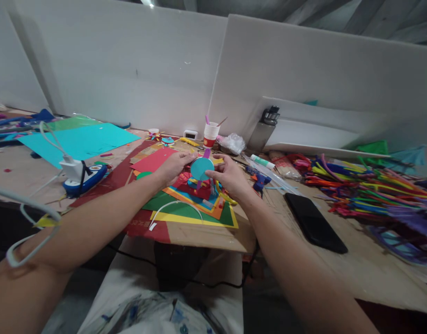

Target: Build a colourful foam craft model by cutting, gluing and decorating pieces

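Observation:
Between my two hands is a round light-blue paper disc [201,169] with purple strips sticking out above and below it. My right hand [227,176] pinches the disc's right edge between thumb and fingers. On the other side, my left hand [175,168] has its fingertips at the disc's upper left edge; what its fingers grip there is partly hidden. Beneath lie stacked coloured sheets: a red sheet [152,160], a green sheet [159,202] and a yellow sheet [195,221]. A curved white paper strip [178,202] rests on the green sheet. Small red and yellow scraps sit under the disc.
A stack of paper cups [211,134] stands behind, near a bottle [265,130]. At right are a blue glue gun [260,179], a black phone [315,222] and many pipe cleaners [366,185]. A power strip [86,180] and a cyan sheet [84,141] lie left.

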`<state>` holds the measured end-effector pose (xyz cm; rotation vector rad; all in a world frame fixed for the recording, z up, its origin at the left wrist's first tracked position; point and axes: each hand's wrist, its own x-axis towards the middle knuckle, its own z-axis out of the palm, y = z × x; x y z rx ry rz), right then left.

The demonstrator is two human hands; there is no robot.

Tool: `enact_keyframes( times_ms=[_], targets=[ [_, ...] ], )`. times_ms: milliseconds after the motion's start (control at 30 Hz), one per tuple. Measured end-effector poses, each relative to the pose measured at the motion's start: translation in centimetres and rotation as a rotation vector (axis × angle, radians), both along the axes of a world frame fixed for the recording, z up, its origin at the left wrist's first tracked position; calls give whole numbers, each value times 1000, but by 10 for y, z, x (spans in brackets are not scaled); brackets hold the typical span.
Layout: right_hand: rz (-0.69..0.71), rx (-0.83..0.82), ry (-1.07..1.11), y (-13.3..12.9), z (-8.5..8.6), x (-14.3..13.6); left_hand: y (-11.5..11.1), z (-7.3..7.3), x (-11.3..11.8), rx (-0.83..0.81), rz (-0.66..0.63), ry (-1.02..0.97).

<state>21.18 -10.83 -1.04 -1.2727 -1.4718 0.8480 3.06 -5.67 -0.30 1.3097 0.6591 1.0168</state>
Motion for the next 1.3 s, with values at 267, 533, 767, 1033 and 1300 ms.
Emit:
enact_keyframes(
  times_ms=[267,533,767,1033,1300],
  targets=[
    [-24,-11,-71,-6,7,-2,-3,3,-1,-6,-15,22],
    [3,-21,-41,-5,6,-2,0,1,-2,31,2,12],
    [0,-17,-42,-4,4,-1,-2,3,-2,2,-12,23],
    [27,-1,-1,-5,6,-2,-3,2,-4,66,-27,183],
    [12,28,1,-3,4,-1,-5,3,-3,55,-25,144]
  ],
)
